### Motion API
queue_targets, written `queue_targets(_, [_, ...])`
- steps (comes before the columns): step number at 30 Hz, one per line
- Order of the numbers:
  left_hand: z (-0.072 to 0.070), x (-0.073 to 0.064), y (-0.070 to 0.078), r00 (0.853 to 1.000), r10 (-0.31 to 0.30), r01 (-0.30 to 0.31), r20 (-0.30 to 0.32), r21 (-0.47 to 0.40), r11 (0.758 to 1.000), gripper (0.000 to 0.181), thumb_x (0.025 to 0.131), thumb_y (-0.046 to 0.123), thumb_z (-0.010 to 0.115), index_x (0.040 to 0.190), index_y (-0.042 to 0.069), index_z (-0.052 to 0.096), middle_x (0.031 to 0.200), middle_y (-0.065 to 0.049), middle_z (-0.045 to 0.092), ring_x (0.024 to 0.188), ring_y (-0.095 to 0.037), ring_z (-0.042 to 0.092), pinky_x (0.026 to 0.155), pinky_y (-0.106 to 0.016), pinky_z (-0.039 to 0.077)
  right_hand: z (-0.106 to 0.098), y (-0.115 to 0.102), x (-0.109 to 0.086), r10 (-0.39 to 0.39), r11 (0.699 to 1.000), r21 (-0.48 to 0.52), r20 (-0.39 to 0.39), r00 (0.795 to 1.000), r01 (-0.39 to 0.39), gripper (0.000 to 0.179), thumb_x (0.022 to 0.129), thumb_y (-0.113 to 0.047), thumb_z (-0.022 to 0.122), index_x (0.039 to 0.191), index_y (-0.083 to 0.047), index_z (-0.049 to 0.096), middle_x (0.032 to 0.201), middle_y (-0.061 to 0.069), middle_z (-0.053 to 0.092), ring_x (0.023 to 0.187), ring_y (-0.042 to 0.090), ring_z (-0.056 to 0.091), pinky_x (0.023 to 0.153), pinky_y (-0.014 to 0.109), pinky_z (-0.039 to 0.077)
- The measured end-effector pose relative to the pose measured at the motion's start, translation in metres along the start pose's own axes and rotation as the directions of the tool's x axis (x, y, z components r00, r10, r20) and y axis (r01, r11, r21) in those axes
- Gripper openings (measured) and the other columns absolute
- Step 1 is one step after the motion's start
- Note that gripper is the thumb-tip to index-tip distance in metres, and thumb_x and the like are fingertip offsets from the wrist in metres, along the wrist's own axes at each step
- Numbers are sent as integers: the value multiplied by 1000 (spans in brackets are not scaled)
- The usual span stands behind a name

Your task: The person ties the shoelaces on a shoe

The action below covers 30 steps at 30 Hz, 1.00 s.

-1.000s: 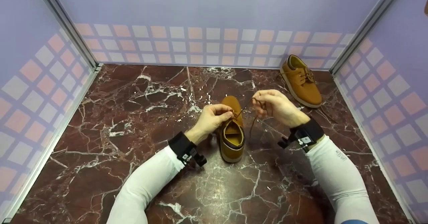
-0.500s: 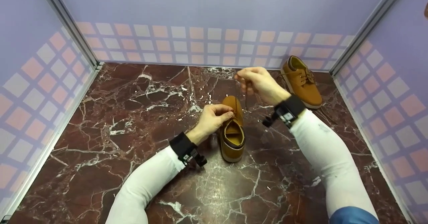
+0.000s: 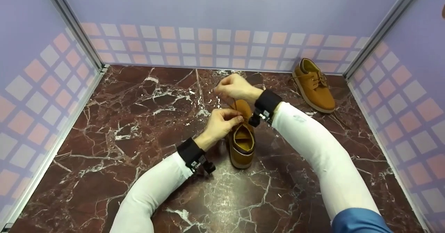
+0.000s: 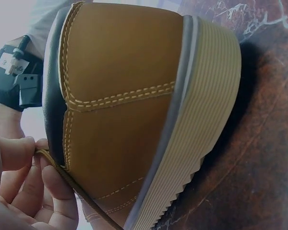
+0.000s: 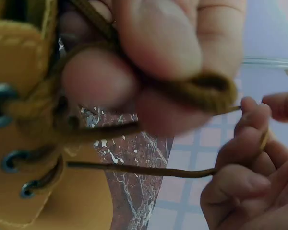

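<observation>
A tan lace-up shoe [image 3: 241,159] stands on the floor with its toe pointing away from me. At its lacing my left hand [image 3: 218,124] pinches a brown shoelace between thumb and fingers. A small lace loop [image 5: 220,91] sticks out of that pinch in the right wrist view. Beyond the toe, slightly left, my right hand [image 3: 233,87] holds the other shoelace [image 5: 139,169], its fingers curled round it. That lace runs back toward the eyelets [image 5: 15,161]. From the left wrist view I see the shoe's side and ridged pale sole [image 4: 206,91].
A second tan shoe [image 3: 316,88] leans near the back right corner, its laces loose. Lilac walls [image 3: 208,7] with pink and white squares bound the dark red marbled floor [image 3: 146,97] at the back and both sides.
My right hand has swept from right of the shoe, past the toe, to its left, carrying the lace along. My left hand has kept its pinch at the lacing.
</observation>
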<state>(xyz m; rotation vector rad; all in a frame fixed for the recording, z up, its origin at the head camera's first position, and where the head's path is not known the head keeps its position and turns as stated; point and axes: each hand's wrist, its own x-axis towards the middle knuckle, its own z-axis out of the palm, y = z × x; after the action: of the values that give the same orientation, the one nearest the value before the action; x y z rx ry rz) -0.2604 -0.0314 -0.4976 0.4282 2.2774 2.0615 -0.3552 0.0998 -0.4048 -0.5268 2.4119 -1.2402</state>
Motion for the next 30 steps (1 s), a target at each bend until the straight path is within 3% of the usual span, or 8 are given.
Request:
queue_targets(2, [0,0,0,1000,-2,2,-5,-14,1000,21,97,4,83,113,-8,83,106,-17,87,76,-1,70,71,-18,57,3,-3,2,-36,986,-157,70,997,47,30,110,-36,71,99,-12,84,85,0,78,75,11,65,74,28,55])
queue_targets(5, [0,-1,0,1000,-9,9,-16,-34,999,18,96,3,82,111,-8,84,102,-13,88,72,-2,68,68,-18,56,4,-8,3,-72,921,-364,186,980,137,44,114,-47,62,125,-10,84,119,11,85,105,24,76,101,40,61])
queue_targets(7, [0,-1,1,1000,-13,12,-20,-39,999,16,96,3,82,109,-5,85,99,-10,88,70,-2,68,67,-18,56,5,-8,3,-85,881,-438,223,971,178,49,115,-48,57,141,-11,78,140,14,80,121,29,75,116,47,57])
queue_targets(9, [1,-1,0,999,-26,25,-19,-53,998,15,96,3,82,109,-4,85,92,-4,87,65,-2,66,62,-19,54,4,-4,3,-99,875,-443,229,968,194,48,116,-41,54,148,-11,73,148,15,76,116,29,75,121,52,54])
queue_targets(14, [1,-2,0,998,-62,61,-12,-79,995,19,97,4,83,113,-6,84,81,9,82,57,-3,60,54,-18,51,-4,7,-6,-166,893,-392,167,972,220,39,108,-22,55,138,-11,78,134,15,82,95,24,69,101,45,59])
queue_targets(20, [1,-1,-3,998,-58,57,-16,-65,996,21,97,5,83,115,-6,83,87,2,84,57,-2,59,53,-18,50,-16,20,-28,-250,897,-350,105,963,271,20,98,-17,67,107,-13,84,98,10,85,75,16,68,69,26,55])
queue_targets(24, [1,-1,-4,999,-44,43,-4,-61,997,21,98,4,83,116,-6,83,89,2,83,59,-2,58,55,-17,48,-23,37,-42,-322,883,-329,96,942,335,13,95,-18,73,98,-13,84,91,7,84,67,8,61,63,20,51])
queue_targets(30, [2,1,-4,999,-44,43,-13,-57,997,18,98,4,83,113,-6,84,97,-7,87,72,-3,65,65,-17,52,-30,61,-59,-374,897,-214,100,922,387,19,88,-5,74,104,-6,85,94,14,85,74,15,72,68,20,60])
